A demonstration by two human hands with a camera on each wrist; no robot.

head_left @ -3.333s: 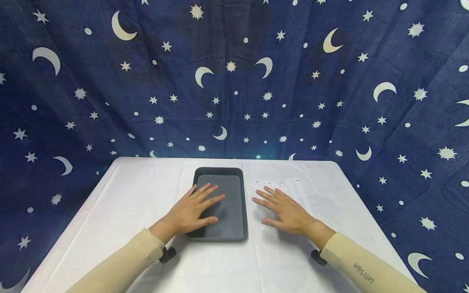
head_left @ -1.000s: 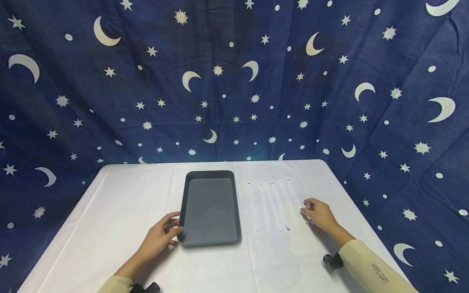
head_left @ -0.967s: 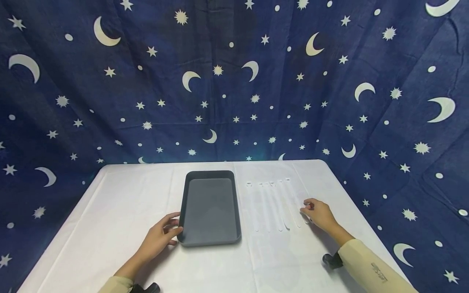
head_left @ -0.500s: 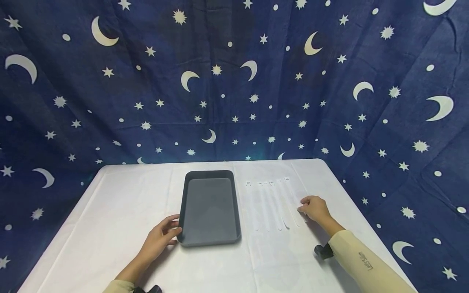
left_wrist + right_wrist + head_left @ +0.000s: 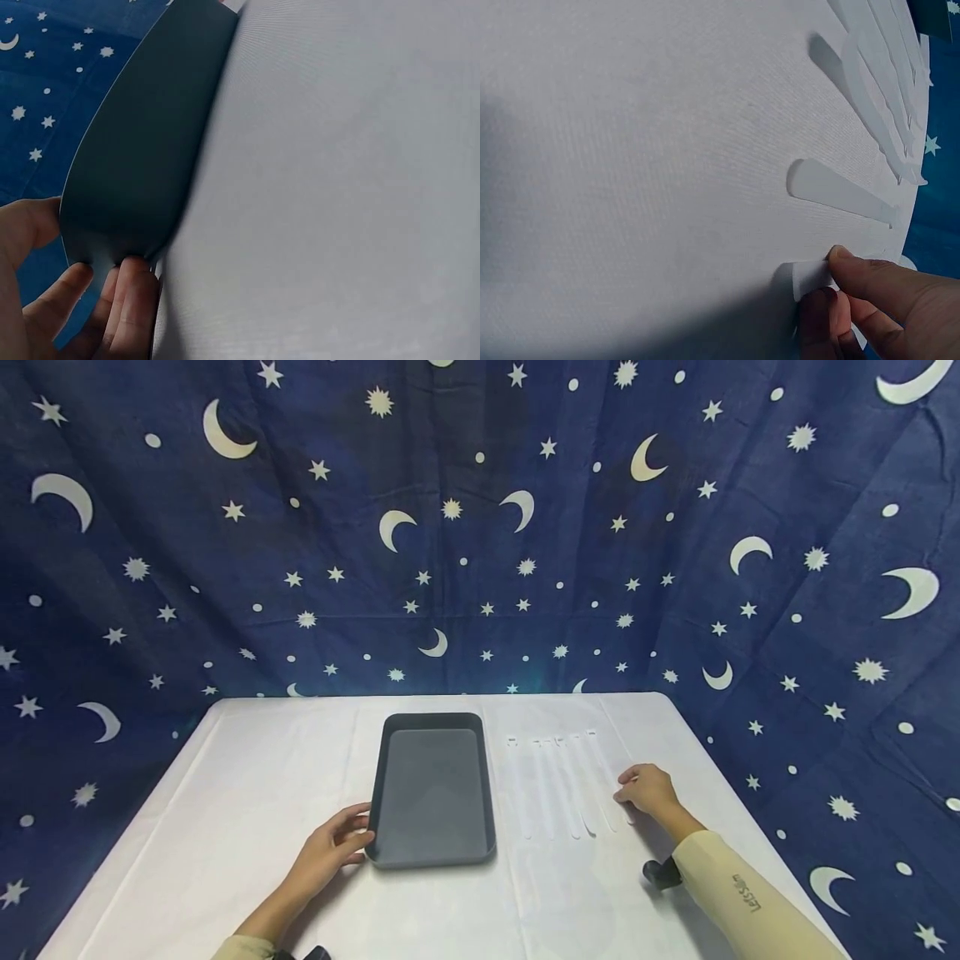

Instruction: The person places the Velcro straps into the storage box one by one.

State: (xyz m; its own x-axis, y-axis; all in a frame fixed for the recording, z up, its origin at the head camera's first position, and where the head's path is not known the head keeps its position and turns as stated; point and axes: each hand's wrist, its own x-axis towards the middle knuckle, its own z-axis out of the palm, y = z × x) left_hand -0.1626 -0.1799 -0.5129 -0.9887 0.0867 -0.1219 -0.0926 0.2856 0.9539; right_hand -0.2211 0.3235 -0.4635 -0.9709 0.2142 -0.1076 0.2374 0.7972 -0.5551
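Observation:
A dark grey rectangular tray (image 5: 433, 797) lies on the white-covered table. At its near left corner is my left hand (image 5: 330, 846), thumb at the rim and fingers against the outside wall. The left wrist view shows those fingers (image 5: 131, 300) at the tray's side wall (image 5: 142, 142). Right of the tray, several thin white strips (image 5: 840, 191) with rounded near ends lie side by side. My right hand (image 5: 649, 790) pinches the rounded end of the rightmost strip (image 5: 810, 277) between thumb and fingers; the rest of this strip is partly hidden behind the hand.
The white tablecloth (image 5: 262, 777) covers the table up to its far edge. Behind hangs a dark blue curtain (image 5: 480, 543) printed with moons and stars. Small dark marks show at the strips' far ends. A black wrist camera (image 5: 662, 874) sits under the right sleeve.
Both hands were spread flat over the tray and strips earlier. The left moved to the tray's left edge, the right out to the rightmost strip. Over the last second, both stay almost still.

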